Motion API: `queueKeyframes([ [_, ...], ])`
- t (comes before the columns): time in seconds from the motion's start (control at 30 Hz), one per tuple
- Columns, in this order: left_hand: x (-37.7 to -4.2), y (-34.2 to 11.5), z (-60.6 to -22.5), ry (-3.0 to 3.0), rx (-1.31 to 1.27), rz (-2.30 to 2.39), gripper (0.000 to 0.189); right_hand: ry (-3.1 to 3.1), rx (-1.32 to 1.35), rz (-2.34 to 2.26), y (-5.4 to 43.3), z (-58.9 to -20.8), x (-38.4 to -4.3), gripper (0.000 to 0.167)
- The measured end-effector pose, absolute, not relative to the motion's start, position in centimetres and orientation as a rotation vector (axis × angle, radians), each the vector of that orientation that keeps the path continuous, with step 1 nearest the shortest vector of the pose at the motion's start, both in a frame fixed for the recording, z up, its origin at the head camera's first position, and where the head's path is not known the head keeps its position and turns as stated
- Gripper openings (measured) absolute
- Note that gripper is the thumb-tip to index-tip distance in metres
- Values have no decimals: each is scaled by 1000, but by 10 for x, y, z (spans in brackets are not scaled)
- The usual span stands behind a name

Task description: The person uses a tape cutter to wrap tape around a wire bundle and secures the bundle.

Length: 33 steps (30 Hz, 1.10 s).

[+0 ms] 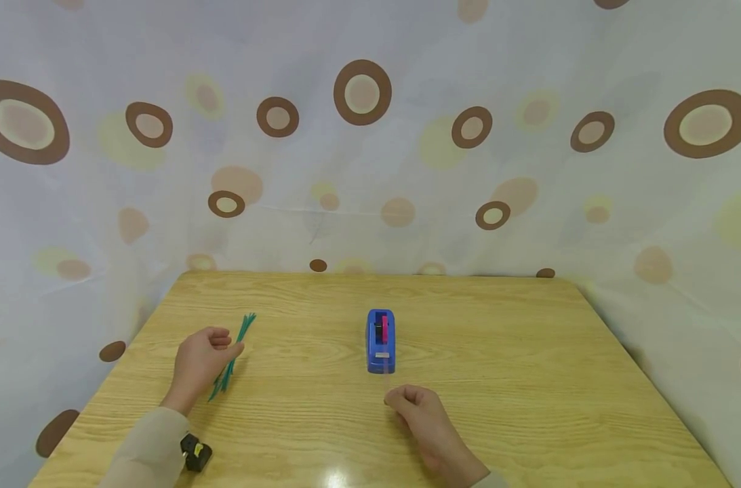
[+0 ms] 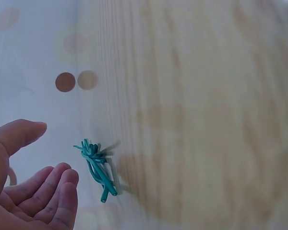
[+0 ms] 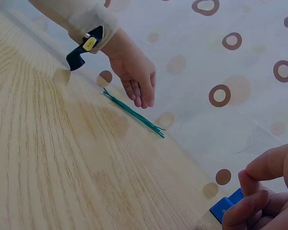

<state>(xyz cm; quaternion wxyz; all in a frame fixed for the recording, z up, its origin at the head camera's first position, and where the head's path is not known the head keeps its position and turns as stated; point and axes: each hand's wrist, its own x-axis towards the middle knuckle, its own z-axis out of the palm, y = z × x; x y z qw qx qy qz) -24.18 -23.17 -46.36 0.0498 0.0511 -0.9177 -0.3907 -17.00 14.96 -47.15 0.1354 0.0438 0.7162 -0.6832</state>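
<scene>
A blue tape dispenser with a pink-cored roll stands in the middle of the table. From its front a clear strip of tape stretches toward me, its end pinched between the thumb and fingers of my right hand. To the left, a bundle of thin green strands lies on the wood. My left hand hovers beside it with relaxed fingers and holds nothing. The left wrist view shows a gap between that hand's thumb and fingers, the bundle lying past the fingertips.
The wooden table reaches back to a white curtain with brown and yellow circles, which also hangs at both sides. A black wrist device sits at the left sleeve.
</scene>
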Motion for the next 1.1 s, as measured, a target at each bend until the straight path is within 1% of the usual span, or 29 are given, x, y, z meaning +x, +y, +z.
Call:
queueKeyframes([
  [0.8,-239,-246,-477,-2886,203,-1119,51,2046,140,-1941,146,-474,-167,24],
  [1.1,-251,-243,-476,-2845,173,-1157,52,2101,147,-1931,149,-472,-171,24],
])
